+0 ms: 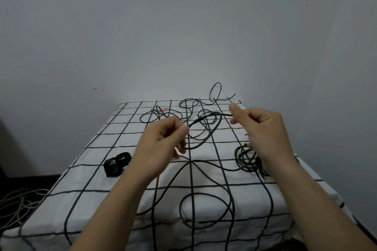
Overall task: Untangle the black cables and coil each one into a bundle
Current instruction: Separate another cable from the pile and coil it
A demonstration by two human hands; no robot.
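Note:
My left hand (163,144) pinches a black cable (206,120) that arcs as a raised loop over the middle of the table. The cable's far end runs to my right hand (259,126), which pinches it between thumb and fingers. A long slack part of a black cable (204,195) snakes in loops across the near cloth. Thin tangled black cables (189,106) lie at the far side, one loop standing up at the back edge. A coiled bundle (247,158) lies at the right, partly behind my right wrist. A tight black bundle (117,164) lies at the left.
The table is covered by a white cloth with a black grid (91,193). A grey wall stands right behind it. Pale cables (18,204) lie on the floor at the lower left.

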